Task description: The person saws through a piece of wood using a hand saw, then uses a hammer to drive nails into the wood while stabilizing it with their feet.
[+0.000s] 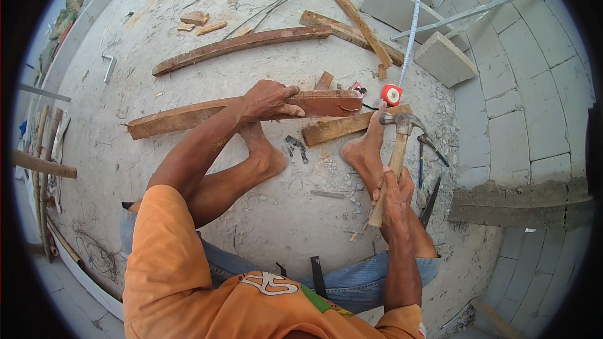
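My left hand (271, 100) is closed over a long reddish-brown wooden beam (330, 103), thumb and fingers laid across its top. The beam lies crosswise on the floor in front of me, over or against my left foot. In my right hand (396, 194) is a claw hammer (400, 131), gripped low on its wooden handle with the head up, apart from the beam. A shorter wood block (339, 128) lies by the beam's right end, beside my right foot. Just beyond sits a red and white tape measure (391, 94) with its blade pulled far out.
Another long beam (245, 47) lies farther off, near wooden planks (352, 31) and thin metal rods (276, 3). Pincers (430, 147) and a dark saw blade (431, 202) are at my right. Grey blocks (445, 59) stand by the block wall (509, 94). Wood scraps (196, 20) dot the dusty floor.
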`<state>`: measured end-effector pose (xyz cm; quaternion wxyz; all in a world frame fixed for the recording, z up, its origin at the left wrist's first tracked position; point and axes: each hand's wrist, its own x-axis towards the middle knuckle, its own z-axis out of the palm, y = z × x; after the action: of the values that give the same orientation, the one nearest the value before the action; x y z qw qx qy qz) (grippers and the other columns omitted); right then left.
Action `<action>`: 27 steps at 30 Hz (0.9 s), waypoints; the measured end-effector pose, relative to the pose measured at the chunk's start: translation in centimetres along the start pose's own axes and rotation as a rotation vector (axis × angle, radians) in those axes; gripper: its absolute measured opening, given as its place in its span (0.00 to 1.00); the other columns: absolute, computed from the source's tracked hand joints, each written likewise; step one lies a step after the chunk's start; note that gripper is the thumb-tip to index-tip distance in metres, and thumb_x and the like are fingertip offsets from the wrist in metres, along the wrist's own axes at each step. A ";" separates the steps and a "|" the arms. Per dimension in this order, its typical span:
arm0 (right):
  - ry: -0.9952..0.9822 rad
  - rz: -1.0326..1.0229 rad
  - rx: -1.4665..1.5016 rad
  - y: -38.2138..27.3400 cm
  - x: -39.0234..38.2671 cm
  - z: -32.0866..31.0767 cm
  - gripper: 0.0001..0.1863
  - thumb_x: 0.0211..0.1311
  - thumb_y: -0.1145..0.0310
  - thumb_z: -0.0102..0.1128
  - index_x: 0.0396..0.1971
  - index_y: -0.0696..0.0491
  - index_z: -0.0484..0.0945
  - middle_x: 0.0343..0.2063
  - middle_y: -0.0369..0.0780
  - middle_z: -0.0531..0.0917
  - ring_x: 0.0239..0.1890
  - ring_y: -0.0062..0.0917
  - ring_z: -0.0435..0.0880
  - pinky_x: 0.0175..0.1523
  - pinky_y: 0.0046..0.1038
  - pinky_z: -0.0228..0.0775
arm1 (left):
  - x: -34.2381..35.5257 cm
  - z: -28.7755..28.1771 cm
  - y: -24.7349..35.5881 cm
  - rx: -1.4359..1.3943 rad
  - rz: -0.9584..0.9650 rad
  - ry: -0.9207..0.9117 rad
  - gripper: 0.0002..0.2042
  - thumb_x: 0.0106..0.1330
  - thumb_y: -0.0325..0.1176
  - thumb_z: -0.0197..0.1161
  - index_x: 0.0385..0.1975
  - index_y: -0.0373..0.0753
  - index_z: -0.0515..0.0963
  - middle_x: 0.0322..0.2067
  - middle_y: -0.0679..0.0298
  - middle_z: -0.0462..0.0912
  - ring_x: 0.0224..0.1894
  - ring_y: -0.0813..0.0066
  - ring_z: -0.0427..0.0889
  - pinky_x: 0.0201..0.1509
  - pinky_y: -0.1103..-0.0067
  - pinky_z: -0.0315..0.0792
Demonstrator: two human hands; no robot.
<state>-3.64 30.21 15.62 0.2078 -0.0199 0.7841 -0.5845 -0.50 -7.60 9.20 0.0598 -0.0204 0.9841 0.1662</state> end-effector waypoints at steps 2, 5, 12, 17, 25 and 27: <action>0.003 0.063 0.033 -0.3 -1.0 -0.1 0.13 0.73 0.60 0.57 0.39 0.55 0.69 0.21 0.35 0.72 0.14 0.18 0.71 0.17 0.23 0.65 | -1.0 0.2 -1.1 0.076 0.100 0.131 0.35 0.63 0.69 0.58 0.52 0.40 0.77 0.28 0.51 0.84 0.34 0.47 0.86 0.36 0.61 0.79; 0.062 0.087 0.078 0.0 -1.7 0.2 0.11 0.73 0.61 0.56 0.40 0.52 0.67 0.22 0.34 0.72 0.14 0.18 0.71 0.17 0.23 0.66 | -2.4 1.2 -2.4 0.161 0.198 0.255 0.36 0.61 0.70 0.59 0.51 0.40 0.77 0.28 0.52 0.84 0.31 0.50 0.87 0.30 0.63 0.79; 0.166 0.119 0.145 2.5 -1.6 -0.3 0.12 0.70 0.60 0.57 0.40 0.50 0.66 0.22 0.34 0.70 0.13 0.20 0.71 0.16 0.24 0.66 | 0.7 0.9 -1.5 0.234 0.315 0.366 0.35 0.60 0.71 0.59 0.45 0.40 0.75 0.28 0.55 0.82 0.29 0.53 0.86 0.28 0.65 0.80; 0.174 0.145 0.166 3.6 -1.1 0.6 0.13 0.69 0.61 0.58 0.41 0.50 0.66 0.22 0.34 0.70 0.13 0.20 0.70 0.15 0.24 0.65 | -0.2 3.6 -1.4 0.207 0.335 0.371 0.32 0.60 0.68 0.61 0.43 0.42 0.75 0.32 0.56 0.82 0.36 0.54 0.87 0.31 0.65 0.81; 0.160 0.166 0.125 4.1 -1.2 0.8 0.14 0.69 0.61 0.59 0.42 0.50 0.65 0.22 0.34 0.71 0.13 0.20 0.71 0.16 0.25 0.66 | 0.3 2.5 -0.4 0.159 0.199 0.301 0.31 0.62 0.65 0.61 0.43 0.38 0.74 0.34 0.57 0.82 0.38 0.55 0.87 0.33 0.65 0.82; 0.136 0.157 0.146 4.7 -0.8 0.5 0.14 0.69 0.61 0.59 0.42 0.50 0.65 0.22 0.34 0.71 0.13 0.20 0.71 0.16 0.25 0.66 | -0.2 2.1 -0.2 0.171 0.218 0.329 0.31 0.62 0.64 0.62 0.43 0.38 0.73 0.35 0.57 0.82 0.38 0.55 0.87 0.33 0.65 0.81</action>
<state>-1.73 31.51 11.42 0.2002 0.0966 0.7508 -0.6220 -0.09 -7.10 7.18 -0.1187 0.0642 0.9874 0.0821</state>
